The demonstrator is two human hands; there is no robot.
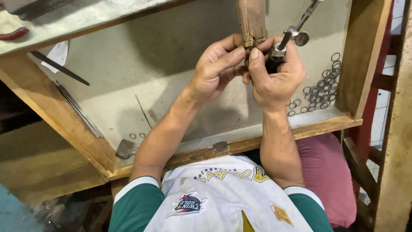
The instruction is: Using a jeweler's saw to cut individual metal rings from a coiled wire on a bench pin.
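Gripping a metal-framed saw [288,38] in your right hand [274,75], your left hand [216,68] pinches at the wooden peg [252,19]; loose metal rings [321,88] lie just right.

Saw frame [300,25] cut off at top edge; workpiece hidden between fingers [240,58]

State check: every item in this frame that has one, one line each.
Left hand: closed, fingers pinched against the wooden peg.
Right hand: shut on saw handle, thumb pressed at the peg.
Saw frame: tilted, running up out of view.
Rings: loose, heaped in the tray's right corner.
Two rings: apart, lying flat.
Tray: pulled out over the lap.
Hinge: flat on the tray's edge.
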